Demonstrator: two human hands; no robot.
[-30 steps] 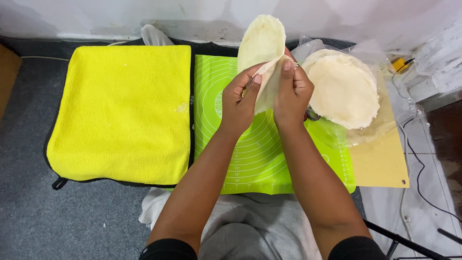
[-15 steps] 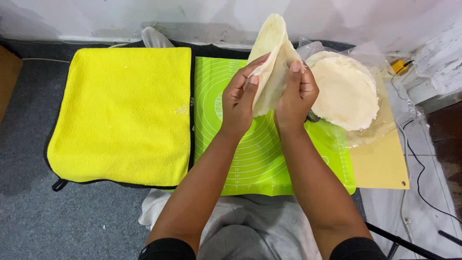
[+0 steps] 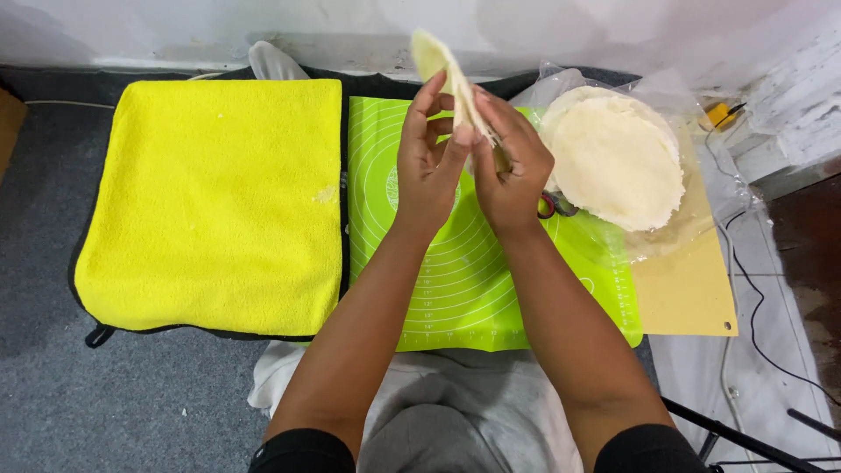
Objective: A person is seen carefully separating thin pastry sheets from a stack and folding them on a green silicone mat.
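The thin, pale round dough sheet (image 3: 442,74) now stands almost edge-on to the camera; a second ago its broad face was turned up towards the view, so it has been rotated while both hands stayed on it. The left hand (image 3: 427,166) pinches its lower edge from the left side, fingers partly spread and thumb pressed in. The right hand (image 3: 511,166) is closed on the same edge from the right, fingers curled around the bottom of the sheet. The two hands nearly touch each other, held up above the far part of the bright green silicone mat (image 3: 455,271) with printed circles.

To the right, the stack of pale round dough sheets (image 3: 618,158) lies as before on its clear plastic wrapping (image 3: 692,223), over the tan board (image 3: 692,293). A pair of scissors (image 3: 554,207) shows just below the right hand, between mat and stack. The yellow fleece towel (image 3: 215,201) on the left lies flat and bare.

Judging by the turn, the single sheet is being worked or peeled apart in the air, away from the stack.
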